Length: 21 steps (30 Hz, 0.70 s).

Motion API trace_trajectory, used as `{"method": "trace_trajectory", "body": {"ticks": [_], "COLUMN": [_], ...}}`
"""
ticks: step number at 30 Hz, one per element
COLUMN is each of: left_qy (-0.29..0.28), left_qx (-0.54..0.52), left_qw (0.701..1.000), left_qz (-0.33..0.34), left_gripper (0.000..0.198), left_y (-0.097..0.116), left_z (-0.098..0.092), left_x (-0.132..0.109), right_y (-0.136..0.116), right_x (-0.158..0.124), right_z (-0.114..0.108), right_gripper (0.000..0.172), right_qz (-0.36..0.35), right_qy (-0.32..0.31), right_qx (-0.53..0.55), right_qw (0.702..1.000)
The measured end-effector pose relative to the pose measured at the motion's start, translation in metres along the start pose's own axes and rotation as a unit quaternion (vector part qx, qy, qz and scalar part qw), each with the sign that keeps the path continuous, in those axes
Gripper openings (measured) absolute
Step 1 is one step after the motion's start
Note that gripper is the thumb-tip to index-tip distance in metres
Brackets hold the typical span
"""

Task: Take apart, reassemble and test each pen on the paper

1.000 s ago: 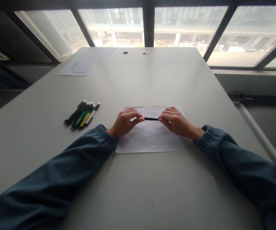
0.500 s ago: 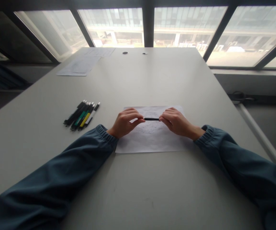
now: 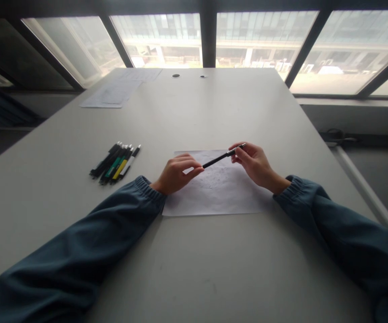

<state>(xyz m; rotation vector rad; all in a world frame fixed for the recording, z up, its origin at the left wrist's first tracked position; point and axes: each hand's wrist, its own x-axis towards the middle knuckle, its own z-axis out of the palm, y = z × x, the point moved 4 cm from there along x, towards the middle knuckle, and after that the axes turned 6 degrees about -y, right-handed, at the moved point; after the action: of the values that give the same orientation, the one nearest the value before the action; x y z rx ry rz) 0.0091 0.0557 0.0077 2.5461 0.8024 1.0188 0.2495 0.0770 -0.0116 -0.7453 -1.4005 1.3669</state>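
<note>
A slim black pen (image 3: 216, 160) spans the gap between my hands, tilted up toward the right. My left hand (image 3: 180, 172) pinches its lower left end between thumb and fingertips. Near the upper right end, my right hand (image 3: 254, 165) grips the pen with thumb and fingers, and the silvery tip sticks out above the thumb. Under both hands lies a white sheet of paper (image 3: 214, 202) with faint dark marks around its middle. Whether the pen touches the paper cannot be made out.
Several pens (image 3: 115, 163), black, green, yellow and white, lie in a bunch left of the paper. More papers (image 3: 108, 94) rest at the far left of the white table (image 3: 194, 264). Two round holes sit near its far edge, before the windows (image 3: 160, 40).
My right hand has risen and turned, lifting the right end of the pen from level to a slant and uncovering more of it. My left hand keeps its pinch in place.
</note>
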Motion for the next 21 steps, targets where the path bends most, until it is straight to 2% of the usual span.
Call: {"method": "trace_trajectory", "body": {"ticks": [2, 4, 7, 10, 13, 17, 21], "left_qy": [-0.031, -0.038, -0.04, -0.048, -0.052, -0.048, -0.038], "left_qx": [-0.025, -0.038, -0.04, -0.035, -0.031, -0.027, -0.006], "left_qw": [0.999, 0.998, 0.998, 0.998, 0.998, 0.998, 0.999], "left_qz": [0.007, 0.008, 0.006, -0.001, -0.007, -0.009, -0.026], "left_gripper": [0.029, 0.033, 0.033, 0.033, 0.034, 0.032, 0.031], "left_y": [0.001, 0.001, 0.0, -0.001, -0.001, -0.003, -0.007], "left_z": [0.002, 0.003, 0.003, 0.004, 0.004, 0.004, 0.003], "left_x": [0.0, 0.0, -0.001, -0.001, -0.001, -0.002, -0.004], "right_y": [0.001, 0.001, 0.003, 0.003, 0.001, -0.001, -0.002], "right_x": [0.002, 0.003, 0.005, 0.006, 0.006, 0.006, 0.005], "right_z": [-0.001, -0.002, -0.006, -0.007, -0.006, -0.009, -0.011], "right_gripper": [0.028, 0.026, 0.018, 0.01, 0.018, 0.037, 0.039], "right_qz": [0.012, 0.033, 0.08, 0.119, 0.141, 0.142, 0.142], "right_qy": [0.022, 0.05, 0.084, 0.081, 0.05, 0.04, 0.028], "right_qx": [0.062, 0.143, 0.253, 0.329, 0.378, 0.394, 0.395], "right_qw": [0.998, 0.988, 0.961, 0.933, 0.914, 0.907, 0.907]}}
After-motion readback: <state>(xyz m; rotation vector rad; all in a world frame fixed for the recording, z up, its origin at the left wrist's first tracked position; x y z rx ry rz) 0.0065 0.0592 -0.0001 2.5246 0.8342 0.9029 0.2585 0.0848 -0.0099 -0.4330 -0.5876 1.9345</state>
